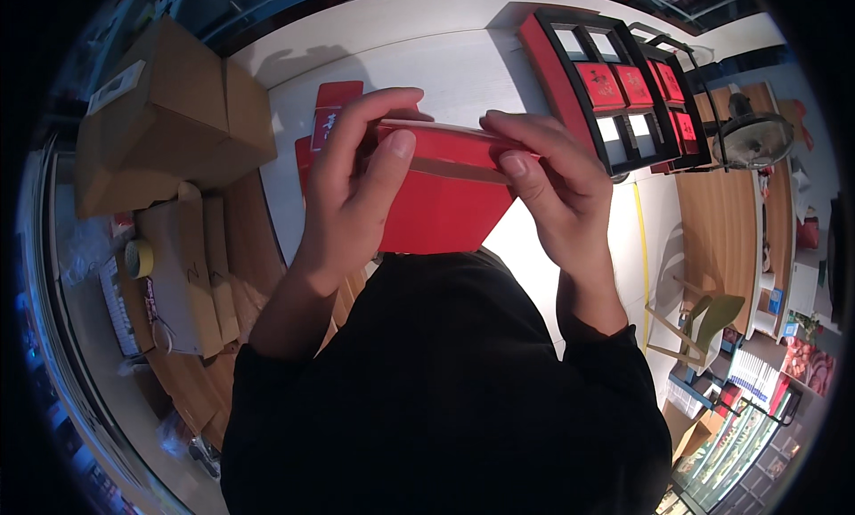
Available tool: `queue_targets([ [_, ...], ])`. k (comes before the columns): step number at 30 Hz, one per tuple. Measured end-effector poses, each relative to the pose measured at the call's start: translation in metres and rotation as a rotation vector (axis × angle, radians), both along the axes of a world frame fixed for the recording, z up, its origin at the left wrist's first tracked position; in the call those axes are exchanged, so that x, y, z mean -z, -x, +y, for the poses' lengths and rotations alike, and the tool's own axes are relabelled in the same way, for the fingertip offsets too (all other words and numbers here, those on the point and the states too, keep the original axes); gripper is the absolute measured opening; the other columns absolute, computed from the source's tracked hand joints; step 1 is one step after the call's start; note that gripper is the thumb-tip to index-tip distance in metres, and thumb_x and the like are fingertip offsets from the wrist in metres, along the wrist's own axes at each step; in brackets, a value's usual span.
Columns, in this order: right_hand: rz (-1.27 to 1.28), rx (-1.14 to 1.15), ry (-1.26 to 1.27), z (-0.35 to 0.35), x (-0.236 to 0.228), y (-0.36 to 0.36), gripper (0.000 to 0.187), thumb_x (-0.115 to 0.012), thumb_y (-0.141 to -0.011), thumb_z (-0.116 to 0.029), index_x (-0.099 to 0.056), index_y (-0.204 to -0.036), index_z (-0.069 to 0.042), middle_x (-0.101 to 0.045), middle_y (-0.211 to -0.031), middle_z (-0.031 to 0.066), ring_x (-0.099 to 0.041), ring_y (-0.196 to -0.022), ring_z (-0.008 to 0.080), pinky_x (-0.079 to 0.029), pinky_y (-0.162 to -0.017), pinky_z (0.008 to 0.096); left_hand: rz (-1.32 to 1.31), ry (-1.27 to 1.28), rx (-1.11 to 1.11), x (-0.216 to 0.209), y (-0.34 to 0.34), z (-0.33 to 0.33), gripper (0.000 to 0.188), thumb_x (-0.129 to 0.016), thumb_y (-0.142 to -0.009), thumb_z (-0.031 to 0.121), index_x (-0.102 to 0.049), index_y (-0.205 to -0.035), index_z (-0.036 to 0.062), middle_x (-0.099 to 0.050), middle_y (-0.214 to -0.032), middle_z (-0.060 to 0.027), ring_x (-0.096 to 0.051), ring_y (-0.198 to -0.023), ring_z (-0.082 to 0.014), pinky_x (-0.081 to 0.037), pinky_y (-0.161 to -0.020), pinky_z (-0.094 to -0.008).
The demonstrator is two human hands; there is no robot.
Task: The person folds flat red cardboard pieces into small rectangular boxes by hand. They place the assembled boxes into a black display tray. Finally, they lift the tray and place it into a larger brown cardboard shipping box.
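Note:
I hold a red box [443, 205] up close in front of me with both hands. My left hand [356, 172] wraps its left end, thumb pressed on the upper front edge and fingers over the top. My right hand [552, 176] grips the right end, thumb on the same edge near a tan strip that runs across the box. Behind the box, flat red cards [331, 110] lie on the white table [463, 61], partly hidden by my left hand.
A red-and-black tray [614, 87] with compartments holding small red boxes sits at the table's far right. Brown cardboard boxes [169, 114] stand at the left, with a tape roll [138, 258] below them. A wooden floor, a fan [753, 139] and a chair [704, 323] lie to the right.

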State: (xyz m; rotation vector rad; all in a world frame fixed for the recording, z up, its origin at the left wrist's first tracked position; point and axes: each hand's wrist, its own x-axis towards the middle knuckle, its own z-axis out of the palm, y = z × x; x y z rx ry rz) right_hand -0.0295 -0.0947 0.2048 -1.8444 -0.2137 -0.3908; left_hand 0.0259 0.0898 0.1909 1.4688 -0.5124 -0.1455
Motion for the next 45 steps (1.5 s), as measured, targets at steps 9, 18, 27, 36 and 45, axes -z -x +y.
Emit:
queue_targets([
  [9,-0.119,-0.194,0.093,-0.003,0.004,0.001,0.038,-0.07,-0.076,-0.01,-0.063,-0.113,-0.006,-0.055,-0.116,0.0149,-0.06,-0.097,0.0255,-0.054,-0.078,0.0324,-0.336,-0.024,-0.005,0.01,-0.009,0.001,0.015,-0.046,-0.09,0.005,-0.056,-0.102,0.0036,-0.058,-0.102,-0.0107,-0.055,-0.099,-0.0207,-0.042,-0.089,-0.0322],
  [18,-0.16,-0.24,0.108,-0.009,0.008,0.0,0.037,-0.069,-0.077,-0.009,-0.063,-0.114,-0.007,-0.056,-0.115,0.0146,-0.06,-0.096,0.0245,-0.053,-0.074,0.0317,-0.392,-0.037,-0.005,0.01,-0.008,0.003,0.015,-0.047,-0.09,0.008,-0.056,-0.101,0.0036,-0.059,-0.103,-0.0116,-0.056,-0.099,-0.0216,-0.043,-0.088,-0.0328],
  [27,0.009,-0.164,-0.092,-0.004,-0.002,0.007,0.027,-0.058,-0.085,-0.002,-0.064,-0.111,-0.004,-0.063,-0.103,0.0152,-0.061,-0.09,0.0218,-0.049,-0.075,0.0284,-0.44,-0.073,-0.009,0.01,-0.007,0.003,0.018,-0.048,-0.091,0.01,-0.055,-0.105,0.0032,-0.059,-0.102,-0.0108,-0.056,-0.095,-0.0194,-0.044,-0.085,-0.0303],
  [36,-0.033,-0.263,-0.042,-0.012,0.004,0.005,0.032,-0.062,-0.082,-0.002,-0.063,-0.114,-0.006,-0.061,-0.109,0.0168,-0.061,-0.096,0.0243,-0.05,-0.077,0.0297,-0.375,-0.074,-0.004,0.007,-0.003,0.003,0.017,-0.048,-0.091,0.009,-0.055,-0.105,0.0029,-0.059,-0.103,-0.0101,-0.056,-0.097,-0.0192,-0.043,-0.087,-0.0301],
  [45,-0.113,-0.224,0.13,-0.009,0.011,0.006,0.037,-0.066,-0.08,-0.01,-0.062,-0.116,-0.009,-0.057,-0.117,0.0169,-0.06,-0.102,0.0281,-0.054,-0.078,0.0347,-0.363,-0.092,-0.002,0.009,-0.003,0.005,0.018,-0.05,-0.088,0.005,-0.056,-0.105,0.0039,-0.058,-0.106,-0.0104,-0.054,-0.102,-0.0213,-0.042,-0.089,-0.032],
])
